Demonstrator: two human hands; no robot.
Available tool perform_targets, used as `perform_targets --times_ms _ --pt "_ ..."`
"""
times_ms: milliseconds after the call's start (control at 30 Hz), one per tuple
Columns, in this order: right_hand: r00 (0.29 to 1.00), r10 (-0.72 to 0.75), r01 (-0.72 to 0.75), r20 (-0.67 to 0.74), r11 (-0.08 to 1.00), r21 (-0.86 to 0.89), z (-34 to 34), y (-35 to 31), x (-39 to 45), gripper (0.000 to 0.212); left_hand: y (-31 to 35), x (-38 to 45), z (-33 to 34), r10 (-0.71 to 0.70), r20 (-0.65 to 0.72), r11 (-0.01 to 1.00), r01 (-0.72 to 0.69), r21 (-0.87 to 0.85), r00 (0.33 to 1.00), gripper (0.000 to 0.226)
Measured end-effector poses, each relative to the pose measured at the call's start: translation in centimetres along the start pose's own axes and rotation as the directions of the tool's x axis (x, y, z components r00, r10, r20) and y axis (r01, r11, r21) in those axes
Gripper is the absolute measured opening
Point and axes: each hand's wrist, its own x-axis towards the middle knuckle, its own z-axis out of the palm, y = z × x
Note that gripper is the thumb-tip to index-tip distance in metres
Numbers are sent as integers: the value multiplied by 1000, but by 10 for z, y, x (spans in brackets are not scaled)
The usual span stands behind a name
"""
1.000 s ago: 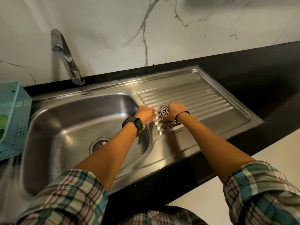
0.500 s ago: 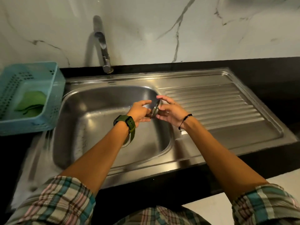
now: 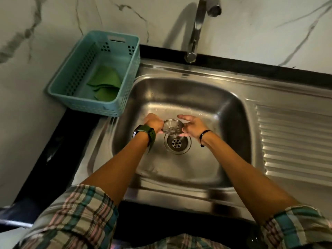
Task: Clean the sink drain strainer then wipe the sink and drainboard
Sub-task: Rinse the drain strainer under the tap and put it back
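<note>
The round metal drain strainer (image 3: 172,127) hangs just above the open drain hole (image 3: 177,143) in the steel sink basin (image 3: 181,97). My left hand (image 3: 154,124), with a green watch on the wrist, grips the strainer's left edge with curled fingers. My right hand (image 3: 192,125) touches its right edge; the thumb and lower fingers meet the rim and the upper fingers are spread straight. The ribbed drainboard (image 3: 294,141) lies to the right.
A light blue plastic basket (image 3: 75,72) holding a green cloth (image 3: 105,83) stands on the black counter left of the sink. The tap (image 3: 197,27) rises at the back over the basin. A marble wall runs behind.
Both hands carried the strainer from the drainboard leftward over the basin, and it now lies flat above the drain hole. The view has swung left and down.
</note>
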Motion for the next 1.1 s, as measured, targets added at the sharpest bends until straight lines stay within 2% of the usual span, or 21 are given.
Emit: perform_targets --times_ms 100,167,233,267,333,400,433,500,567,600,767,967,1033,1100 --pt "1000 -2 -1 -11 980 -199 -6 -8 16 55 0 14 3 -41 30 999 40 6 999 17" --pt "981 -132 48 -144 877 -478 -19 -25 25 38 0 22 6 -59 42 998 59 20 997 19" --pt "856 -392 122 -337 786 -606 -35 -56 33 25 5 27 11 -60 50 998 60 1 997 20" --pt "767 -497 168 -405 765 -622 -42 -76 35 29 8 30 14 -57 62 998 58 -23 996 21" --pt "609 -650 220 -455 690 -690 -54 -117 42 44 11 32 19 -48 83 995 55 -81 995 23" --pt "544 -725 173 -423 590 -788 -58 -153 52 56 14 31 23 -43 82 993 51 -105 996 25" --pt "554 -732 130 -397 547 -827 -57 -167 57 59 14 31 24 -39 79 993 48 -112 996 24" --pt "642 -669 54 -373 526 -849 -55 -187 70 56 16 31 25 -34 75 990 44 -132 997 24" --pt "725 -578 -5 -375 540 -842 -55 -197 81 44 16 30 24 -28 79 987 40 -156 997 25" --pt "737 -564 -29 -373 526 -850 -55 -199 85 38 16 29 23 -23 79 985 36 -169 997 26" --pt "723 -628 -29 -287 388 -921 -52 -197 90 28 21 27 20 -4 86 983 20 -184 996 28" --pt "735 -646 16 -204 318 -948 -50 -198 90 27 27 24 25 9 94 982 9 -191 996 27" --pt "738 -652 57 -172 315 -947 -51 -196 88 28 29 23 27 11 96 983 7 -182 995 26" --pt "739 -651 102 -173 363 -926 -52 -195 86 33 31 23 29 8 95 986 8 -169 995 23"
